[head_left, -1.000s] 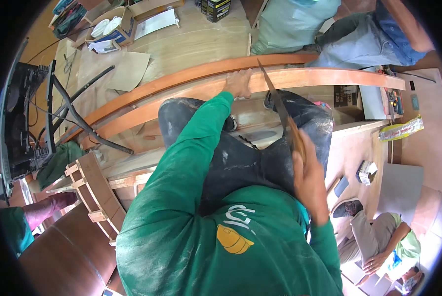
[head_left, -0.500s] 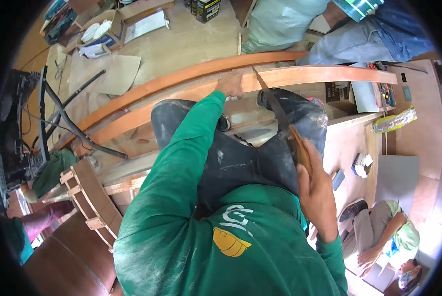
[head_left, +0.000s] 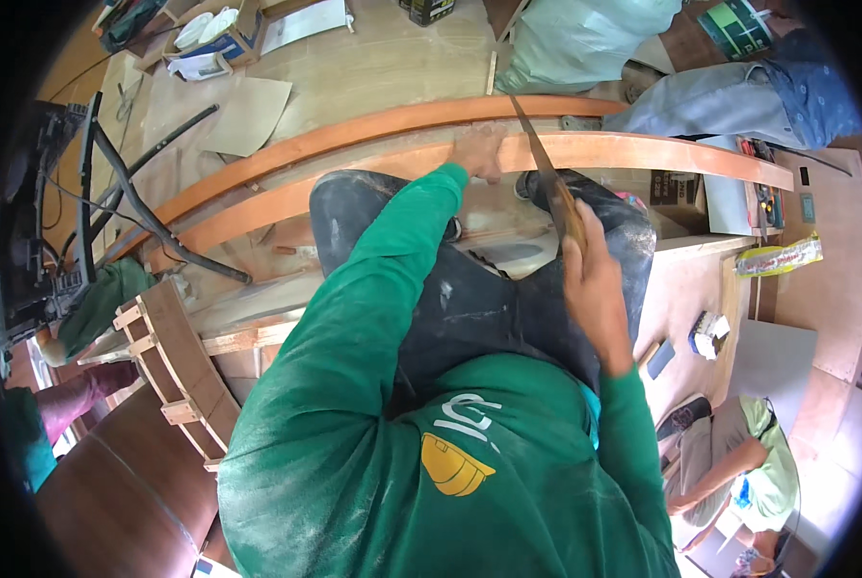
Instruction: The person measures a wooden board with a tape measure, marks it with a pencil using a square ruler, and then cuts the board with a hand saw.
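Observation:
My right hand (head_left: 595, 284) is wrapped round the wooden handle of a handsaw (head_left: 539, 154), whose dark, narrow blade points away from me. The blade lies across the nearer of two long reddish wooden boards (head_left: 633, 149), just right of my other hand. Its tip reaches up to the farther board (head_left: 392, 120). My left hand (head_left: 477, 152) grips the nearer board from above, close to the blade, with the fingers over its far side partly hidden. Whether the teeth have cut into the wood cannot be made out.
Black curved tubes (head_left: 132, 193) stand at the left, near a slatted wooden frame (head_left: 185, 376). A pale sack (head_left: 585, 43) and another person's jeans-clad leg (head_left: 705, 101) are beyond the boards. To the right lies a brush (head_left: 708, 333); a person sits at lower right.
My right hand has pushed the saw forward, away from my body. The left hand keeps its grip on the board, and the whole view has shifted slightly.

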`<action>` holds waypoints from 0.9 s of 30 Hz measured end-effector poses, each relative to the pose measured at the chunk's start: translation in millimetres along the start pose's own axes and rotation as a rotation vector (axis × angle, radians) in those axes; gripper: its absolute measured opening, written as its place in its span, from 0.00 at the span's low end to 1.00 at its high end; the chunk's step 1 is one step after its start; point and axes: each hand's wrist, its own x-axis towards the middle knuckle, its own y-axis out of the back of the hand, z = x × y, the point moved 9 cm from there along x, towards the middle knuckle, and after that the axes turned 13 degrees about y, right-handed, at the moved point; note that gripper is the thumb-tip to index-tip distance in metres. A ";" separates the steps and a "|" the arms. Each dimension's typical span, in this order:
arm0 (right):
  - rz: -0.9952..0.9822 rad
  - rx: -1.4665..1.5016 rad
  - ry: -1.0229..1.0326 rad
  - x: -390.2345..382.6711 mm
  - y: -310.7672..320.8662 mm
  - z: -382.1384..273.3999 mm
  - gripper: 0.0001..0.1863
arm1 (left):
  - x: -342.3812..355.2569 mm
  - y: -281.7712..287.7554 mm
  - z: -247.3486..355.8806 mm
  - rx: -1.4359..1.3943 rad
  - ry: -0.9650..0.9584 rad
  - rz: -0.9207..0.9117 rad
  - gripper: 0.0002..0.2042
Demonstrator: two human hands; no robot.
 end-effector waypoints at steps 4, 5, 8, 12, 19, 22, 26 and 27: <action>-0.015 -0.082 0.020 -76.5 44.9 -51.8 0.28 | -0.3 -11.0 -2.2 -0.001 -0.001 0.013 0.52; -0.011 -0.080 -0.014 -87.1 52.2 -54.2 0.28 | -3.2 -8.5 5.5 -0.003 0.004 -0.003 0.52; 0.019 -0.107 0.005 -58.2 34.6 -29.3 0.28 | -6.9 -6.2 15.4 -0.038 -0.024 -0.028 0.51; 0.024 -0.002 0.006 17.9 -14.3 26.4 0.26 | -1.1 4.9 3.3 -0.027 -0.058 0.218 0.50; -0.060 -0.071 -0.005 -70.7 50.9 -42.1 0.30 | 9.1 6.3 1.3 -0.026 -0.058 0.157 0.48; -0.029 -0.011 -0.093 -82.3 56.0 -42.6 0.28 | 20.1 -5.4 -4.1 -0.079 -0.062 0.129 0.48; 0.004 -0.043 0.167 20.0 -16.6 33.1 0.26 | 1.1 -14.7 -12.4 -0.107 -0.116 0.261 0.47; -0.002 0.004 0.054 32.5 -26.5 56.1 0.27 | -4.0 -17.3 -0.1 -0.078 -0.120 0.244 0.47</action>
